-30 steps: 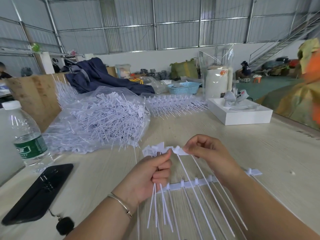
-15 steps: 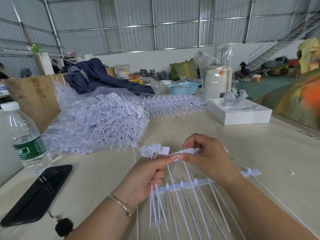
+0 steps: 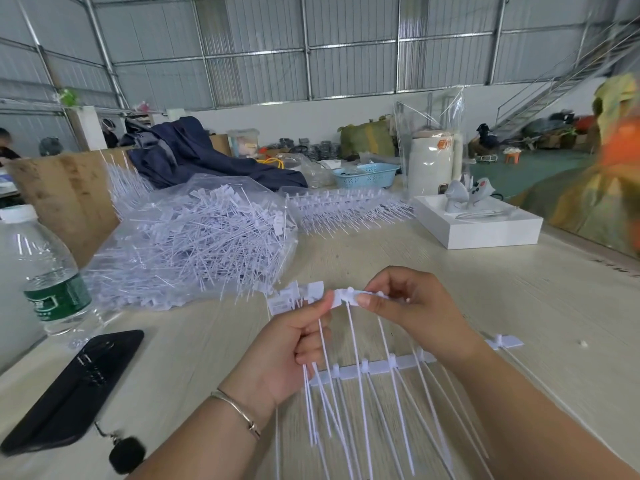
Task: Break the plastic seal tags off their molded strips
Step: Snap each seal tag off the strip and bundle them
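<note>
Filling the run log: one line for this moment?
left hand: grips loose tags | right hand: pinches tag head | molded strip: on table

- Bright, even daylight fills the hall; no single source shows.
- Shadows on the table (image 3: 450,289) are faint and soft, just under the hands (image 3: 346,327).
- Mild glare sits on the water bottle (image 3: 45,271) at the table's left edge.
- Wide-angle bending bows the wall beams beyond the table.
- Motion blur smears the orange-green shape (image 3: 602,174) to the table's right.
</note>
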Motion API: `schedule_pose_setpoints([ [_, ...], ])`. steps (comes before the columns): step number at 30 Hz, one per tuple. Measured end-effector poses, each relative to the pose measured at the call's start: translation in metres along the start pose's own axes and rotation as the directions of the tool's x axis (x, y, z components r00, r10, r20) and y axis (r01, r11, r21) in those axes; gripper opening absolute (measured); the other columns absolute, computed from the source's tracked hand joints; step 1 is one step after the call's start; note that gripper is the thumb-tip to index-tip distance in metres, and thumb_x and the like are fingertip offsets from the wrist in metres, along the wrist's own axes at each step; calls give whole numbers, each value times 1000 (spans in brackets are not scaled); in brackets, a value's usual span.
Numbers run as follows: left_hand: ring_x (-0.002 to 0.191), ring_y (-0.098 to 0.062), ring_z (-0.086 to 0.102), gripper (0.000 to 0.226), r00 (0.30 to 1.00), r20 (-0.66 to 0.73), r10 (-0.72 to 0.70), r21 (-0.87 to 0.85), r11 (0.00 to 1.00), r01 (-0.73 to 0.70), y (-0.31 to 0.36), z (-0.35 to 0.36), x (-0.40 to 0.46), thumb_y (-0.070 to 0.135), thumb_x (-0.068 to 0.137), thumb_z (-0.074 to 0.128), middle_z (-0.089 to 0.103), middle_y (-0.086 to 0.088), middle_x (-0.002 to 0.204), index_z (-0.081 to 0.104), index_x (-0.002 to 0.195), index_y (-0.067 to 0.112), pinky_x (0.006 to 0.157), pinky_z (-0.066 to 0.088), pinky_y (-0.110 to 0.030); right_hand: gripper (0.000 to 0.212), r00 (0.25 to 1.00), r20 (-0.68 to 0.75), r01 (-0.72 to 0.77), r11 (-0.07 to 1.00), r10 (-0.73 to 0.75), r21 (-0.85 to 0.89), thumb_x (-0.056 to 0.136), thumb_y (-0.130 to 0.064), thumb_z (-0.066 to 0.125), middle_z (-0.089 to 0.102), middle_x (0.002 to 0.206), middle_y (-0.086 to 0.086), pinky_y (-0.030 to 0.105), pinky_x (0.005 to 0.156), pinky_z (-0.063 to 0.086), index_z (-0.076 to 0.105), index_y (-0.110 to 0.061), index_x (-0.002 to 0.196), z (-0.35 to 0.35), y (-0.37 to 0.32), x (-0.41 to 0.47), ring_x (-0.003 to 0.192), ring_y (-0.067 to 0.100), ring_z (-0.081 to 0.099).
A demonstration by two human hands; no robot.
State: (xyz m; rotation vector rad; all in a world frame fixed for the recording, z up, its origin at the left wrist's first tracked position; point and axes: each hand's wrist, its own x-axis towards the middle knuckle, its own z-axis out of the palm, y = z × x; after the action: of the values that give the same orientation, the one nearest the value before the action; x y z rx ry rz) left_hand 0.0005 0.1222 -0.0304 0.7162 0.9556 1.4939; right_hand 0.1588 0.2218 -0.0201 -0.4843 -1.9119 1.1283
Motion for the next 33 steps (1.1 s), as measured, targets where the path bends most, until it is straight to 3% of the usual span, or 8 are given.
schedule_pose_setpoints([
  [4, 36, -2, 17, 23, 997, 71, -22, -26, 999, 24, 0, -1, -2, 23, 73, 79, 23, 8, 55, 57, 66, 19, 32, 12, -16, 39, 998, 50, -51, 987, 44, 149, 69, -36, 76, 48, 74, 30, 36, 71, 32, 65, 1, 77, -2, 2, -1, 71, 23, 40],
  [6, 36, -2, 18, 25, 995, 92, -33, -39, 999, 37, 0, 0, -2, 24, 71, 79, 23, 8, 54, 55, 67, 18, 31, 14, -16, 39, 995, 83, -64, 982, 49, 180, 70, -36, 79, 47, 71, 22, 37, 71, 31, 64, 0, 76, -3, 3, -1, 71, 23, 39],
  [13, 34, -1, 22, 35, 979, 188, -76, -59, 994, 88, -3, 1, -3, 26, 65, 88, 27, 9, 51, 54, 62, 19, 32, 14, -15, 23, 978, 196, -119, 960, 69, 254, 71, -30, 77, 56, 62, -4, 15, 64, 42, 64, -10, 73, -1, 3, -3, 63, 8, 50],
  [20, 35, -1, 22, 35, 905, 354, -237, 78, 971, 224, -7, 2, -4, 52, 61, 86, 21, 9, 56, 70, 69, 22, 35, 15, -12, 21, 972, 226, -125, 963, 70, 239, 72, -28, 72, 57, 55, -9, 13, 58, 41, 61, -9, 70, 6, 0, -6, 55, 5, 48],
  [24, 34, 2, 27, 43, 908, 329, -260, 49, 965, 259, -11, 4, -3, 55, 54, 88, 30, 9, 51, 65, 65, 21, 34, 16, -12, 31, 968, 236, -140, 965, 87, 223, 73, -32, 70, 56, 56, -8, 16, 60, 41, 62, -2, 76, 9, 1, -6, 57, 8, 48],
  [28, 33, 1, 25, 50, 948, 231, -220, 23, 975, 221, -10, 6, -3, 53, 50, 90, 28, 8, 50, 55, 63, 20, 31, 18, -13, 40, 988, 136, -107, 969, 78, 221, 69, -35, 74, 52, 58, 2, 23, 60, 35, 61, 3, 74, 9, 0, -5, 59, 13, 42],
  [30, 32, 0, 23, 39, 971, 184, -153, -37, 986, 163, -8, 9, -3, 46, 59, 88, 28, 8, 49, 60, 64, 18, 30, 17, -13, 48, 997, 51, -72, 975, 63, 211, 64, -40, 78, 52, 64, 11, 25, 63, 36, 62, 4, 74, 8, 0, -4, 63, 17, 43],
  [33, 33, -2, 21, 26, 996, 81, -24, -99, 995, 32, -2, 10, -1, 25, 77, 74, 28, 9, 48, 56, 59, 18, 30, 16, -15, 43, 995, -70, -53, 985, 65, 167, 55, -43, 83, 54, 62, -1, 16, 60, 39, 63, -6, 67, 3, -1, -1, 61, 9, 46],
])
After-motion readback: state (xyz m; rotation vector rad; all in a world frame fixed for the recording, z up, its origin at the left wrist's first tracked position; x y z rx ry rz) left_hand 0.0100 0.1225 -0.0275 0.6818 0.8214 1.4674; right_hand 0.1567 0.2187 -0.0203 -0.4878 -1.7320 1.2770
